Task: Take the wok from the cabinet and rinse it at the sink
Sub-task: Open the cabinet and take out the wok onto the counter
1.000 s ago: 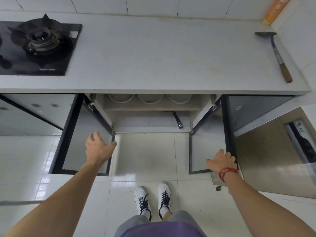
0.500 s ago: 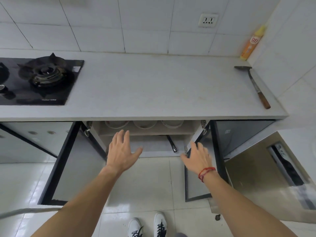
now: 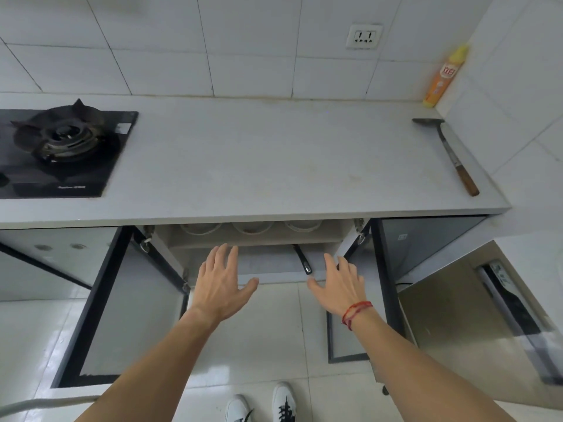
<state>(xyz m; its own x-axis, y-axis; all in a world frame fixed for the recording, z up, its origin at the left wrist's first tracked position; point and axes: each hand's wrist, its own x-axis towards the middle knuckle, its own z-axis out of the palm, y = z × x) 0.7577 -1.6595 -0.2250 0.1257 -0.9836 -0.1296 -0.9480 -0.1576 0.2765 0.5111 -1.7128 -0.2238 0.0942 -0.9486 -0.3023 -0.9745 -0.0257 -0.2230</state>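
The cabinet [image 3: 327,274] under the counter stands with both doors swung wide. A black handle [image 3: 302,259], the only visible part of the wok, sticks out over the lower shelf's front edge; the pan itself is hidden under the counter. My left hand [image 3: 222,280] is stretched toward the lower shelf with fingers spread, holding nothing. My right hand [image 3: 339,281], with a red string on the wrist, reaches in just right of the handle, fingers straight, a small gap from it.
White bowls [image 3: 253,227] line the upper shelf. The left door [image 3: 122,306] and right door [image 3: 387,287] flank my arms. On the counter [image 3: 259,166] sit a gas stove [image 3: 61,147], a spatula [image 3: 451,153] and an orange bottle [image 3: 443,77].
Both hands let go of the door edges and moved inward and forward to the cabinet opening. My view has lifted, showing more wall and counter.
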